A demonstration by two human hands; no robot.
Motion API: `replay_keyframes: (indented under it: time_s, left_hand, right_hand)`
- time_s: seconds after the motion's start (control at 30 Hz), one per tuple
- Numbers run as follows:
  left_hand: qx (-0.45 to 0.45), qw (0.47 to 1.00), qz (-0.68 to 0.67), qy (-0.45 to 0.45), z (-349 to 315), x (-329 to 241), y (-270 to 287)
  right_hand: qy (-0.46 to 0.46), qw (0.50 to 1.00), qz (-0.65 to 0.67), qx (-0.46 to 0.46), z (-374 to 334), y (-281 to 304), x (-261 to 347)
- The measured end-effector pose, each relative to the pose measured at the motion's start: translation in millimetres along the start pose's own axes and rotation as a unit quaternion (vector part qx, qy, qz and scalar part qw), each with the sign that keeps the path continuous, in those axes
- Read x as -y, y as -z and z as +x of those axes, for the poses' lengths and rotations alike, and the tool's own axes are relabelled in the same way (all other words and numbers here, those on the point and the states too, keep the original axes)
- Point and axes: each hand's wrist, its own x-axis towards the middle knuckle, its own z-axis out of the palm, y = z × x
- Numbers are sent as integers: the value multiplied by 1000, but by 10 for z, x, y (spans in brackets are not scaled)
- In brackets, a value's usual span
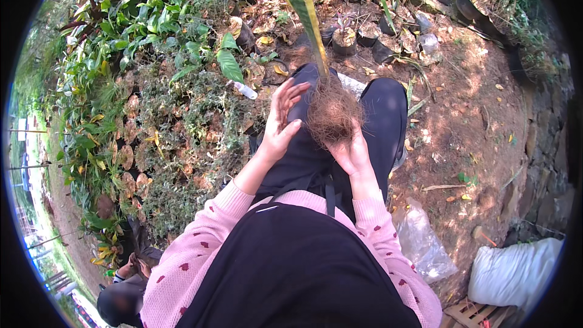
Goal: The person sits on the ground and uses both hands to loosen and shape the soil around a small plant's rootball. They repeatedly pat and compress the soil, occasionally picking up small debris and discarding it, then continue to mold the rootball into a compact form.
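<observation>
Above my lap is a ball of brown coconut fibre point(333, 113), with a tall, yellow-edged snake plant leaf point(306, 13) standing up out of it. My right hand point(351, 153) cups the ball from below and from the right, its fingers partly hidden by the fibre. To the left of the ball, apart from it, my left hand point(280, 123) is raised with the fingers stretched out and nothing in them. Whatever the fibre wraps at the leaf's base is hidden.
Leafy plants and small potted seedlings point(200, 140) crowd the left side. Black-bagged pots point(382, 51) line the far side, near a small white bottle point(245, 90). On the right lie a clear plastic bag point(422, 243) and a white sack point(513, 273). Another person point(130, 285) sits at lower left.
</observation>
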Motion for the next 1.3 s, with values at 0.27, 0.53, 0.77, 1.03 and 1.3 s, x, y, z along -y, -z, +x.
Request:
replay_keyframes:
  time_s: [0.27, 0.53, 0.77, 1.03, 1.3]
  left_hand:
    - [112, 989, -66, 64, -111, 222, -399]
    - [52, 885, -344, 309, -287, 279, -780]
    - [99, 848, -363, 373, 119, 365, -1153]
    - [153, 736, -412, 515, 311, 1113, -1808]
    - [120, 697, -331, 625, -445, 2044, -1526]
  right_hand:
    - [-51, 995, -80, -37, -645, 46, -143]
    - [-10, 919, -352, -176, -1346, 51, 237]
    - [269, 804, -521, -95, -1631, 98, 289]
    - [381, 621, -582, -361, -1086, 707, 80]
    - [167, 592, -671, -415, -967, 1195, -274]
